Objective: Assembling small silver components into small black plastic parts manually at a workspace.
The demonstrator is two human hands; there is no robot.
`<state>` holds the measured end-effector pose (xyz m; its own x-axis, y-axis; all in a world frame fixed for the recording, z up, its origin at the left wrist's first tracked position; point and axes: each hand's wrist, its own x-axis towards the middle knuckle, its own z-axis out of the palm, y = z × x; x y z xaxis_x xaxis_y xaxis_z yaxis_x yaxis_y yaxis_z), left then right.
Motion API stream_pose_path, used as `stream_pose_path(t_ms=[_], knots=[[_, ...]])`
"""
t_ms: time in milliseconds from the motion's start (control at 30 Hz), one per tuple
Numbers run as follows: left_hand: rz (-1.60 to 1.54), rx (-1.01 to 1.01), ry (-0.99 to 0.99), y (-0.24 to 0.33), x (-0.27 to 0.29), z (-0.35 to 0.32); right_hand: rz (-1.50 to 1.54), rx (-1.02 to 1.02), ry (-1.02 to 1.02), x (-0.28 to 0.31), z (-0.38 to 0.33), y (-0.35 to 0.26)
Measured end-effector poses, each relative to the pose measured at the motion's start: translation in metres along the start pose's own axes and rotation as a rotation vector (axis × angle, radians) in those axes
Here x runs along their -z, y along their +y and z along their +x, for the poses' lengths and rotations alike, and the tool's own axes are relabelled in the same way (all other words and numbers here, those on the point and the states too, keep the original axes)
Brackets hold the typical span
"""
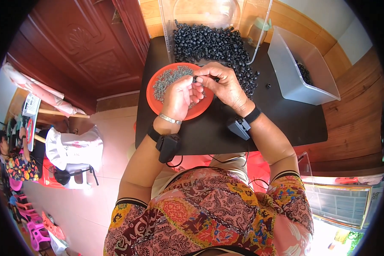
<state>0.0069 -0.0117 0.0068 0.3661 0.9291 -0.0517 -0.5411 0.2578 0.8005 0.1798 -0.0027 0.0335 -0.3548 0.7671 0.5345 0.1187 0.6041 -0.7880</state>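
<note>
Over the red round tray (151, 97), my two hands meet fingertip to fingertip. A small black plastic part (195, 79) is pinched between them, mostly covered by fingers. My left hand (179, 97) is turned partly palm-up, its thumb and forefinger closed on the part and the other fingers curled. From the right, my right hand (224, 85) grips the same part between thumb and forefinger. Many small grey metal pieces (161, 85) lie in the tray under my hands. Whether one of these is inside the black part cannot be seen.
A clear bin (164, 30) on its side spills a heap of black parts (209, 42) onto the dark table (281, 121). A translucent bin (294, 83) with more black parts stands right. A lidded jar (257, 32) is behind. Another person (19, 164) sits far left.
</note>
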Motion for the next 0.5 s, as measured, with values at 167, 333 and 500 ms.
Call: stream_pose_path(t_ms=[167, 333, 500], knots=[[-0.014, 0.000, 0.041, 0.0013, -0.0039, -0.0012, -0.200, 0.102, 0.063, -0.0017, 0.0001, 0.0002], [-0.037, 0.020, 0.042, 0.0041, -0.0041, -0.0024, -0.264, 0.166, 0.069, -0.0037, -0.0005, -0.0047], [-0.040, 0.009, 0.045, 0.0037, -0.0029, -0.0013, -0.260, 0.119, 0.078, -0.0050, -0.0015, -0.0064]])
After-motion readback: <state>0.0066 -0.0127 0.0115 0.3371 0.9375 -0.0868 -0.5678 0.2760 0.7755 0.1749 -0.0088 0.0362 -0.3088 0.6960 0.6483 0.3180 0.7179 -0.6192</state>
